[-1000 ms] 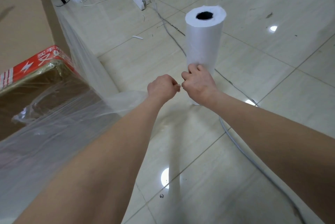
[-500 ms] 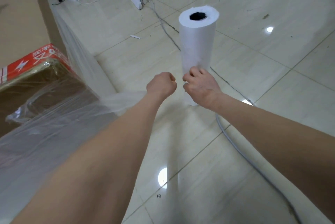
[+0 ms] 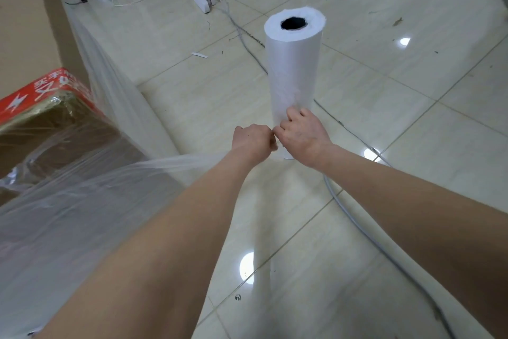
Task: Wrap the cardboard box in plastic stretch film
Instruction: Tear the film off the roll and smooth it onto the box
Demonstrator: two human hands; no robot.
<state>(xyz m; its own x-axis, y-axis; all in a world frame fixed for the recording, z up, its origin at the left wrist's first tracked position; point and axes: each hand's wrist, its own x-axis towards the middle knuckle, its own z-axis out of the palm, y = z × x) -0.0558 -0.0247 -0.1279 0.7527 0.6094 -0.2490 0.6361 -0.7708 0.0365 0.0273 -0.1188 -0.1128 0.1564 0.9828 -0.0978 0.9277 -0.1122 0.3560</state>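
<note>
The left hand (image 3: 254, 139) is fisted on the stretch film (image 3: 170, 162) trailing left to the half-wrapped cardboard box (image 3: 41, 124); the right hand (image 3: 301, 134) pinches film at the upright roll (image 3: 294, 64) just beyond. Best tear close against the roll, keeping it steady.

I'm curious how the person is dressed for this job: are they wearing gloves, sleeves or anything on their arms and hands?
Nothing is worn that shows here. The left hand and right hand are bare, with no gloves, rings, watch or bands visible. Both forearms are uncovered as far as the picture shows; no sleeve comes into view.
</note>
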